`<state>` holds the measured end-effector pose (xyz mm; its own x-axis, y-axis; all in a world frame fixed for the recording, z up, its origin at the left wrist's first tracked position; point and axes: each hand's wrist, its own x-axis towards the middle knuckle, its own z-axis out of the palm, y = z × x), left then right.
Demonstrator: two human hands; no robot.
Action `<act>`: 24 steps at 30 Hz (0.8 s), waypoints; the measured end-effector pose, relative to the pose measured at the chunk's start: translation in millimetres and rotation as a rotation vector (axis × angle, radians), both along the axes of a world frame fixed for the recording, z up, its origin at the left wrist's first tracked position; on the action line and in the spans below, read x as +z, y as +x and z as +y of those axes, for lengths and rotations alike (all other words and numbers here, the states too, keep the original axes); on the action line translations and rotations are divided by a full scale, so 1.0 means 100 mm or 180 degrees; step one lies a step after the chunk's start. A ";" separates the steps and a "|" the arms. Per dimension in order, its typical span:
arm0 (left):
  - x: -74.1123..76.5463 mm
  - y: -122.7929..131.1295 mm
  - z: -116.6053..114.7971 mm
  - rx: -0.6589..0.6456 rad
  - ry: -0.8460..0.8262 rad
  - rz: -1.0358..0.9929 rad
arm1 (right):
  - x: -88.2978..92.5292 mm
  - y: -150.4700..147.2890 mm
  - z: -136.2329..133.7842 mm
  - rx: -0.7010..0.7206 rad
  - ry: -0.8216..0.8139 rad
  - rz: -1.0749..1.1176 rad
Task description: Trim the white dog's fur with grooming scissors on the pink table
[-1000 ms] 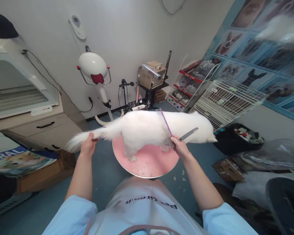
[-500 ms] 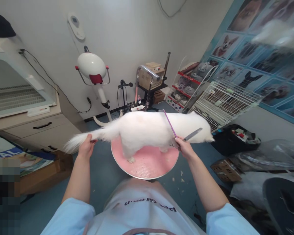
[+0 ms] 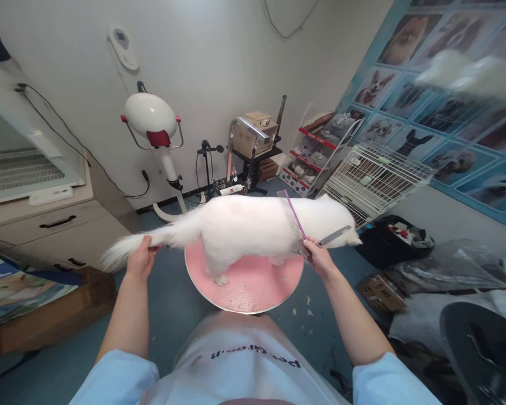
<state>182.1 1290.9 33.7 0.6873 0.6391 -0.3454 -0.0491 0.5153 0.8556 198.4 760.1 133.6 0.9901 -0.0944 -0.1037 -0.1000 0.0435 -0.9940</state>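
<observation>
A white dog (image 3: 244, 225) stands side-on on a round pink table (image 3: 244, 297), its head toward the right and its tail (image 3: 172, 233) stretched out to the left past the rim. The left hand (image 3: 140, 260) is closed around the tail, the loose tip spilling beyond the fingers. The right hand (image 3: 319, 257) grips a purple-backed comb (image 3: 295, 215), which lies across the dog's side, and a grey blade (image 3: 335, 236), probably of scissors, though the fingers hide the handles.

The dog's body covers the table's far part, and its head sits in front of a white wire cage (image 3: 375, 177). Behind its back, a bent metal arm (image 3: 259, 132) crosses in front of a wooden box (image 3: 257, 145), with a rack (image 3: 314, 149) of bundled items to the right. A white dryer head (image 3: 150, 114) stands behind the tail. Drawers (image 3: 59, 222) and a cardboard box (image 3: 59, 318) crowd the left side; a black bin (image 3: 388, 247) and plastic-wrapped goods (image 3: 455, 267) fill the floor at right.
</observation>
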 end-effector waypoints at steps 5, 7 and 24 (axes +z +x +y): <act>0.00 0.02 0.01 -0.0022 0.0062 -0.0030 | 0.02 0.02 -0.10 -0.0377 0.0170 -0.0167; -0.01 0.02 0.02 -0.0066 0.0085 -0.0012 | 0.03 0.02 -0.14 -0.0222 0.0125 -0.0006; 0.11 0.00 0.02 -0.0134 -0.0749 -0.0670 | -0.10 -0.35 -0.20 -0.0689 0.0265 -0.0789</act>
